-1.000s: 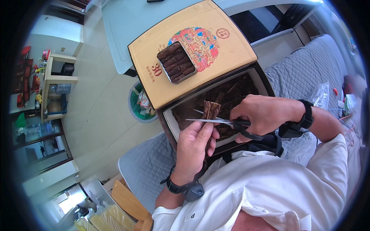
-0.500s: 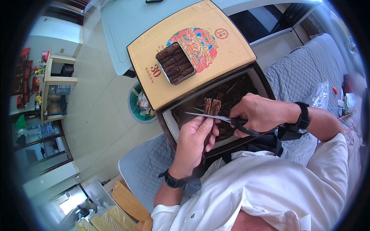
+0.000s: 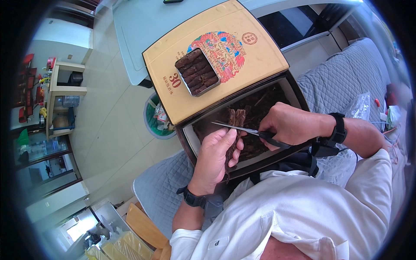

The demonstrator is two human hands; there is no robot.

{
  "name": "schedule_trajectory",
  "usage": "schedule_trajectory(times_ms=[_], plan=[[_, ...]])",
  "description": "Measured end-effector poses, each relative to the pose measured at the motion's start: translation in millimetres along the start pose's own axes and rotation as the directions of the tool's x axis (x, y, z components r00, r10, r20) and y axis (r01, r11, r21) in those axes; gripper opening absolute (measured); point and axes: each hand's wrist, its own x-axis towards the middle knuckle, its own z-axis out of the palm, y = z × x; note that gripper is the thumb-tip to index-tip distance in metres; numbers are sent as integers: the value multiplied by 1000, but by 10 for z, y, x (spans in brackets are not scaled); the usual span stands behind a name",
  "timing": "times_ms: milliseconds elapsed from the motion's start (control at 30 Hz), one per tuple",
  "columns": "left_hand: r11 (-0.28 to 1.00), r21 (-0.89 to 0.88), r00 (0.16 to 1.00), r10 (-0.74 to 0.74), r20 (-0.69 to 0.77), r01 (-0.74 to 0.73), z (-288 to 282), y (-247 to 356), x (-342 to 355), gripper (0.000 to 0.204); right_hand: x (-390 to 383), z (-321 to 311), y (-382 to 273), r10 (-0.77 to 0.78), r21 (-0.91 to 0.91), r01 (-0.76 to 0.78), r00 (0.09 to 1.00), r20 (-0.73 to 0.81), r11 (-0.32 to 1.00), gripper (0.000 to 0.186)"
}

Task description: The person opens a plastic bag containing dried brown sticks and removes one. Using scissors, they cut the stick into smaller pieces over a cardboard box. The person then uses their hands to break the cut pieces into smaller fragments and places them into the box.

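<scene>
Over an open box [image 3: 301,92] filled with dark brown crumbly material, my left hand [image 3: 216,158] grips a strip of dried brown leaf-like material [image 3: 238,116], its upper end standing above my thumb. My right hand [image 3: 288,125] is closed on black-handled scissors [image 3: 229,126], whose blades lie across the strip just above my left thumb. Beyond the box's opening is its yellow lid panel [image 3: 260,56] with a colourful round design. A metal tin [image 3: 197,70] packed with several dark brown rolls rests on that panel.
A pale table [image 3: 132,26] is behind the box. A green-lined bin [image 3: 159,116] stands on the tiled floor at left. A grey quilted sofa cover [image 3: 338,73] surrounds the box, with clear plastic bags [image 3: 359,104] at right. Shelves [image 3: 63,89] line the far left.
Both hands have moved slightly upward and leftward with the strip and scissors. The blades' angle has tilted a little across the strip.
</scene>
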Motion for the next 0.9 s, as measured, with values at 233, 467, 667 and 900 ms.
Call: schedule_trajectory(times_ms=[233, 467, 667, 900], plan=[[1000, 16, 999, -10, 47, 9, -51, 4, 37, 28, -25, 18, 43, 102, 95, -106, 993, 51, 990, 12], [996, 65, 996, 55, 65, -59, -10, 32, -118, 43, -77, -179, -262, 180, 163, -213, 963, 199, 963, 29], [989, 113, 927, 46, 373, -94, 33, 174, -223, 88, -105, 17, -255, -173, 532, 149, 985, -5, 834, 39], [995, 94, 862, -9, 507, -45, 104, 146, -172, 83, -61, 77, -241, -241, 659, 151, 969, 48, 737, 27]])
